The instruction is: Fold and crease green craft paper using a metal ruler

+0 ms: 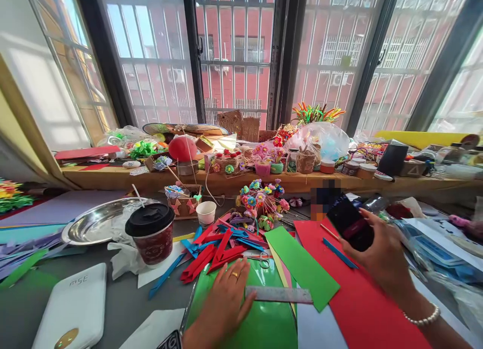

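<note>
My left hand [226, 298] lies flat, fingers spread, on a shiny green sheet [264, 324], its fingertips touching the left end of a grey metal ruler [281, 294]. A ring shows on one finger. My right hand [381, 258], with a pearl bracelet at the wrist, holds a black phone [349, 222] tilted above a red paper sheet [354, 298]. A green paper strip [302, 266] lies between the two hands. Small scissors [263, 259] sit just beyond the ruler, beside a pile of folded red and blue paper strips [219, 243].
A paper cup with a black lid [151, 232] stands left of the pile, a small white cup [206, 213] behind it. A steel plate [94, 223] and a white power bank [73, 306] are at left. Paper flowers [260, 198] and craft clutter fill the windowsill.
</note>
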The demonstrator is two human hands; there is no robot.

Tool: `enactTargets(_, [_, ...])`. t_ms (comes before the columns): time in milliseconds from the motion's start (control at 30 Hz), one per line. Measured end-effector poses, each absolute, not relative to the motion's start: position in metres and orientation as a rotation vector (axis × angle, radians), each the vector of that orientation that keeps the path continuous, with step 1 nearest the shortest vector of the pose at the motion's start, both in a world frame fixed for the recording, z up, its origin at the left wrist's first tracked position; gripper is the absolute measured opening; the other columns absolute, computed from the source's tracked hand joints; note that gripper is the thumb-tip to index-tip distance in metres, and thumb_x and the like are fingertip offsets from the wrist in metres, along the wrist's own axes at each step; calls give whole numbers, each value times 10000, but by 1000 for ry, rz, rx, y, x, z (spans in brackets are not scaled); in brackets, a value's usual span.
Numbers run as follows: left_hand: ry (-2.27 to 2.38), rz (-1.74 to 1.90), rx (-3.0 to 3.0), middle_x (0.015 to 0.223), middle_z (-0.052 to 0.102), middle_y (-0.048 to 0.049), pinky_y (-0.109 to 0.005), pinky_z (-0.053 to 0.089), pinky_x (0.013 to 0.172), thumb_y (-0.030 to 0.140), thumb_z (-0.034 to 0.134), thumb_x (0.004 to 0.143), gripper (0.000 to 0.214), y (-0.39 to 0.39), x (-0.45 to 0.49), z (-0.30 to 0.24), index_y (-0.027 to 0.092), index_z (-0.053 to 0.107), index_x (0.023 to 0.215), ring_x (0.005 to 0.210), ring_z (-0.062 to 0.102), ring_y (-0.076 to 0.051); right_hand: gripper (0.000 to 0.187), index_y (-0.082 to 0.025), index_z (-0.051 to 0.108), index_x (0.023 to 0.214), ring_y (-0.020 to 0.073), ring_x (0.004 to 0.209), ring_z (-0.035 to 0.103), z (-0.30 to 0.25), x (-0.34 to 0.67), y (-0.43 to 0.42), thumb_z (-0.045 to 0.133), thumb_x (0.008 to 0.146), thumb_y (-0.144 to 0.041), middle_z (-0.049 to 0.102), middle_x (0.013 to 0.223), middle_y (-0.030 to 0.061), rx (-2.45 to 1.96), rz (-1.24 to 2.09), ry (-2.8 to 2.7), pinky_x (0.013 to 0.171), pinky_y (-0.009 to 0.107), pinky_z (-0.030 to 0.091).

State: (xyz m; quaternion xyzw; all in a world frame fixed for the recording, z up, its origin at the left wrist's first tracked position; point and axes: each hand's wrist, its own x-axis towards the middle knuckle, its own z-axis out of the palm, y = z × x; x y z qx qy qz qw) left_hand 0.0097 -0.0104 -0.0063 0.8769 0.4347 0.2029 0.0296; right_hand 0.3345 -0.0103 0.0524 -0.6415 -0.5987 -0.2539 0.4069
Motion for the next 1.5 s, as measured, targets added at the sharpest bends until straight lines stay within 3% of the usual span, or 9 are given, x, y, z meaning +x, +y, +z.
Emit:
enactTargets(167, [788, 999, 1610, 1318, 400, -80, -388, 245, 1010, 509, 224, 850, 538, -2, 39, 54, 198, 409, 1248, 1219, 332, -213, 627, -182, 345, 1186, 266, 965, 490, 61, 227, -26, 607, 635, -331, 497, 1080, 113, -1344, -215, -1649, 797, 439, 434])
enactTargets(300, [332, 1185, 959, 1190, 533, -107, -400, 298, 974, 629, 201, 786, 686, -1, 54, 74, 152, 471, 1199, 1126, 447, -252, 655, -176, 319, 1201, 276, 995, 468, 66, 166, -31, 606, 618, -264, 490, 1088, 120, -1198, -58, -1670, 815, 467, 414])
enactTargets(433, [249, 1291, 612, 1041, 620, -115, -394, 378, 903, 606, 225, 801, 658, 1, 52, 89, 127, 508, 1153, 979, 559, -241, 674, -185, 317, 1224, 303, 1082, 406, 75, 137, -29, 619, 626, -259, 460, 1176, 133, -1124, 5, -1672, 889, 525, 329])
enactTargets(633, [233, 1274, 558, 900, 656, -106, -384, 449, 793, 623, 287, 774, 656, 15, 34, 115, 102, 560, 1064, 841, 609, -233, 404, -230, 469, 1088, 249, 1086, 431, 110, 142, -19, 593, 713, -312, 501, 1140, 85, -931, 376, -1477, 917, 468, 344])
enactTargets(733, [241, 1192, 617, 833, 662, -103, -377, 455, 775, 592, 342, 774, 606, 17, 33, 121, 84, 591, 990, 811, 613, -229, 414, -231, 443, 1117, 227, 1134, 407, 120, 143, -11, 567, 733, -323, 458, 1207, 75, -746, 697, -1273, 940, 426, 347])
enactTargets(867, [271, 1154, 689, 827, 660, -84, -351, 455, 774, 522, 385, 796, 511, 11, 38, 122, 95, 591, 987, 808, 612, -214, 473, -250, 420, 1138, 214, 941, 566, 117, 136, -6, 602, 707, -324, 563, 1097, 50, -605, 1205, -1158, 792, 382, 472])
enactTargets(1067, [296, 1057, 672, 792, 665, -103, -370, 459, 759, 572, 351, 782, 585, 3, 36, 126, 76, 607, 957, 798, 618, -239, 506, -284, 423, 1118, 164, 807, 612, 116, 132, -14, 657, 670, -265, 628, 958, -4, -617, 1236, -1077, 673, 277, 506])
enactTargets(1267, [233, 1034, 653, 731, 675, -73, -352, 465, 755, 532, 341, 805, 522, -8, 33, 132, 112, 643, 877, 739, 633, -212, 330, -279, 466, 1083, 193, 896, 583, 121, 135, -27, 511, 760, -328, 592, 1041, 13, -498, 1338, -1067, 721, 317, 500])
enactTargets(1500, [200, 991, 629, 652, 672, -54, -338, 483, 717, 547, 306, 808, 554, -16, 36, 132, 125, 665, 817, 703, 639, -209, 409, -281, 467, 1101, 210, 838, 595, 120, 140, -34, 550, 701, -295, 598, 1025, 21, -547, 1370, -1030, 698, 355, 507])
